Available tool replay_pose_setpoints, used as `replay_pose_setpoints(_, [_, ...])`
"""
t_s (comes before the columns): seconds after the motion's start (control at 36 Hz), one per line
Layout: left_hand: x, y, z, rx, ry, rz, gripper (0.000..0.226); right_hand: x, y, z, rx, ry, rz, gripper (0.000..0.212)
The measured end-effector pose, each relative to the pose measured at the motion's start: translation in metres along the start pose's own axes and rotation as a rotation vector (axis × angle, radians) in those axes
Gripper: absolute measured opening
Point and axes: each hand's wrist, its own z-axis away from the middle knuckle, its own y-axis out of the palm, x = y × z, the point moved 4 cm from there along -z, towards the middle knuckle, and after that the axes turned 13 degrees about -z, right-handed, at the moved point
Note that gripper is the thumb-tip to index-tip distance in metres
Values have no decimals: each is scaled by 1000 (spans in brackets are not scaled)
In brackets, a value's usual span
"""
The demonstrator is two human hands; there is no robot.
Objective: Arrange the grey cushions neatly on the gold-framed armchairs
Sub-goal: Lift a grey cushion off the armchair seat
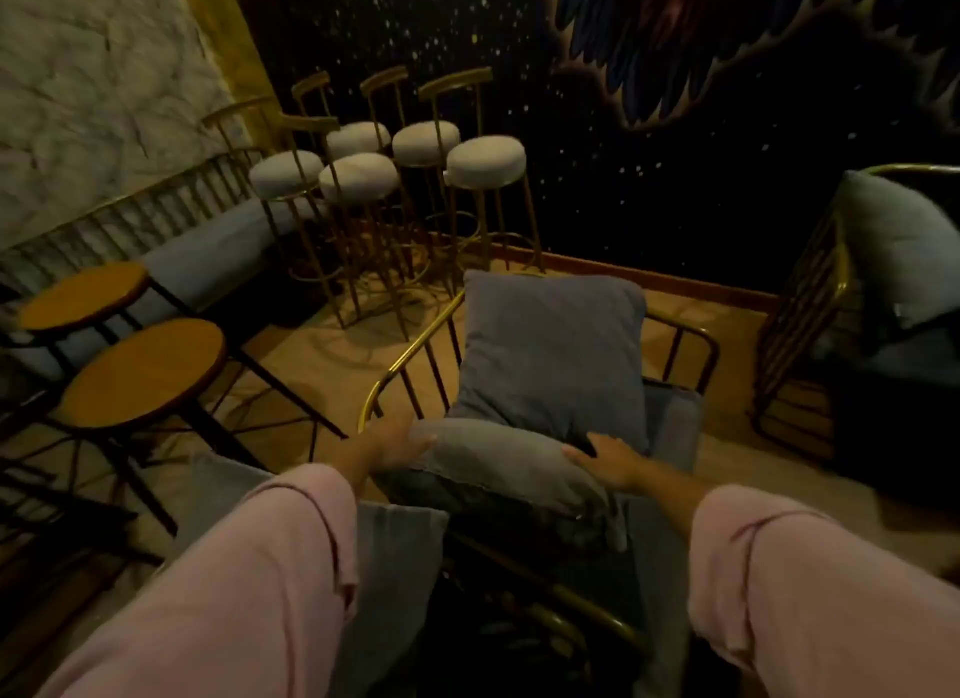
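Note:
A gold-framed armchair (415, 344) stands in the middle, seen from its front. One grey cushion (550, 354) leans upright against its back rail. A second grey cushion (493, 458) lies across the seat's near edge. My left hand (400, 440) grips that cushion's left end and my right hand (602, 461) rests on its right end. Both arms wear pink sleeves. Another gold-framed armchair (800, 292) at the right edge holds a grey cushion (898, 245) propped against its back.
Several gold bar stools with white round seats (485, 162) crowd the dark starry wall behind. Two round wooden stools (145, 370) stand at the left by a long grey bench (208, 260). Bare tan floor lies between the armchairs.

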Motion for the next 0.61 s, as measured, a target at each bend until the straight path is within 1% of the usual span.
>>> replay_pose_setpoints(0.06, [7,9,-16,-2,-20,2,73,7,9,1,47,70,-52,107])
replay_pose_setpoints(0.08, [14,17,-26,-5,-40,1,72,6,18,-1,60,81,-119,105])
replay_pose_setpoints(0.14, [24,29,-43,-12,-91,-19,68,-4,30,-10,8,143,-259,123])
replay_pose_setpoints(0.17, [28,35,-52,-4,-120,-23,67,-10,36,-19,-1,204,-312,123])
replay_pose_setpoints(0.22, [33,41,-66,-14,-163,35,66,-17,40,-33,-35,298,-365,103])
replay_pose_setpoints(0.25, [36,44,-73,-20,-181,75,67,-22,41,-39,-50,344,-390,96])
replay_pose_setpoints(0.28, [38,47,-80,-11,-218,123,70,-30,42,-46,-45,391,-389,95])
replay_pose_setpoints(0.33, [43,54,-93,31,-293,207,82,-41,44,-62,-18,477,-419,100])
replay_pose_setpoints(0.44, [45,62,-119,94,-459,302,111,-61,50,-86,-30,648,-538,104])
replay_pose_setpoints(0.53, [46,67,-137,133,-567,236,128,-75,53,-95,-52,706,-627,108])
replay_pose_setpoints(0.56, [45,68,-142,147,-591,197,131,-80,55,-98,-57,714,-656,109])
replay_pose_setpoints(0.61, [45,70,-153,178,-623,128,129,-87,57,-103,-71,729,-711,111])
